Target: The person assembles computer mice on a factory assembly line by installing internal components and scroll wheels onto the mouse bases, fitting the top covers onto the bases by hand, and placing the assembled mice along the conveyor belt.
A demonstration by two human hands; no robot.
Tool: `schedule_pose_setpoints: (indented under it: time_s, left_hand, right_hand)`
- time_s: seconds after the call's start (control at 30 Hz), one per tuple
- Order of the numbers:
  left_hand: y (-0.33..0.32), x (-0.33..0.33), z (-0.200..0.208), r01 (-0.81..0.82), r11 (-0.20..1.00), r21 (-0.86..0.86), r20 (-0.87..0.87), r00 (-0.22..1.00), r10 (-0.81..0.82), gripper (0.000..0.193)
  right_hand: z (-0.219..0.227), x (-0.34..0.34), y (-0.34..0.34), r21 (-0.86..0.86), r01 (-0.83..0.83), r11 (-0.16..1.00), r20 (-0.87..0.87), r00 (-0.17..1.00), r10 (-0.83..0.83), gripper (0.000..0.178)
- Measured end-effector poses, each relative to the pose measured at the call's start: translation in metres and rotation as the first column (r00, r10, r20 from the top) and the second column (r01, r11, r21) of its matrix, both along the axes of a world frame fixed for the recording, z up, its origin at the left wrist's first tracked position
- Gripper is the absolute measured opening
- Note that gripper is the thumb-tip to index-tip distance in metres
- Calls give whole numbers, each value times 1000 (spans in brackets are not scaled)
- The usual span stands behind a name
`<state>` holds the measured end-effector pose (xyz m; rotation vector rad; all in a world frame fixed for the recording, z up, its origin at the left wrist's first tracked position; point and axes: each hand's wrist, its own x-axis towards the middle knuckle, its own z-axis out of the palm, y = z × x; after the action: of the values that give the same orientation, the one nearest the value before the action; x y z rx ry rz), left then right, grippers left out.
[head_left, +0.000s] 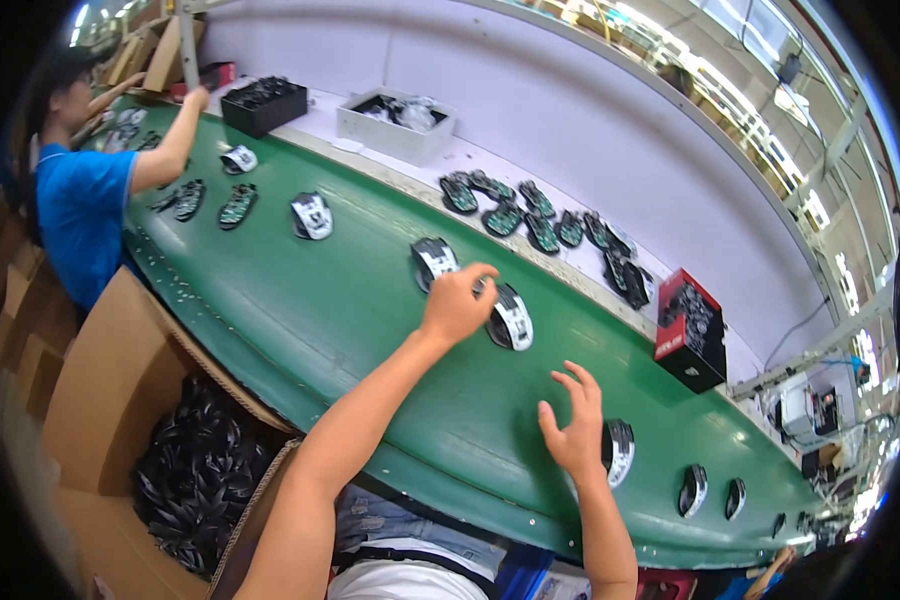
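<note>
My left hand point(459, 305) reaches over the green conveyor belt, fingers curled with a gap between thumb and forefinger. It is between two curved black-and-white plastic pieces, one on its left point(433, 262) and one on its right point(511, 318). Whether the fingertips touch the right-hand piece I cannot tell. My right hand point(574, 425) is open above the belt, with fingers spread and nothing in them. Another black-and-white piece point(619, 453) lies just beyond its wrist, partly hidden.
Oblong black pieces with green boards point(503, 218) lie along the ledge. A red-and-black box point(692, 330), a white bin point(398, 127) and a black box point(263, 104) stand there. At lower left, a cardboard box point(100, 400) holds black parts. A person in blue point(85, 215) works at far left.
</note>
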<state>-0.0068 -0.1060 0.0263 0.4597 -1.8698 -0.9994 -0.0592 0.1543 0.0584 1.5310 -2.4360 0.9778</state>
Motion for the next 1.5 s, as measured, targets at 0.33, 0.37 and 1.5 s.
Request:
schedule_pose_setpoints:
  time_s: [0.33,0.37,1.5]
  left_hand:
    - [-83,38,-37,-337,827,451,-105,900,423,16]
    - [-72,28,-35,-283,836,471,-94,925,367,15]
    - [151,26,-23,565,-422,709,-689,430,-583,53]
  right_hand:
    - [-26,37,-46,-26,-199,980,-50,979,198,56]
    - [-29,31,-42,-58,-177,983,25,984,178,55]
    - [-23,19,19,-130,-81,988,-220,974,51,34]
